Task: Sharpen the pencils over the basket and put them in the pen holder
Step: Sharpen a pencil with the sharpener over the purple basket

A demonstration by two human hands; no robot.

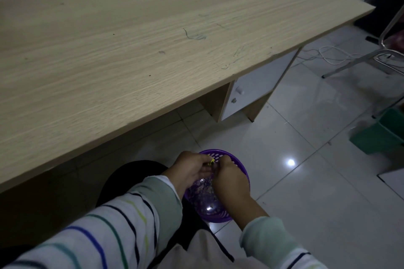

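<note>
My left hand (191, 169) and right hand (232, 180) meet low over the purple basket (220, 216). The left fingers pinch a small yellow piece (211, 161); whether it is pencil or sharpener I cannot tell. My right hand curls toward it, but its back hides the fingers, so I cannot tell what it holds. To do this well I should keep both hands inside the rim, turn gently and evenly so the lead does not snap, and let every curl drop straight down. The basket already holds a litter of pale shavings (203, 190). Beyond lies the wooden desk (153, 50); no pen holder shows on it. Farther right stands a green bin (380, 135), its contents hidden.
</note>
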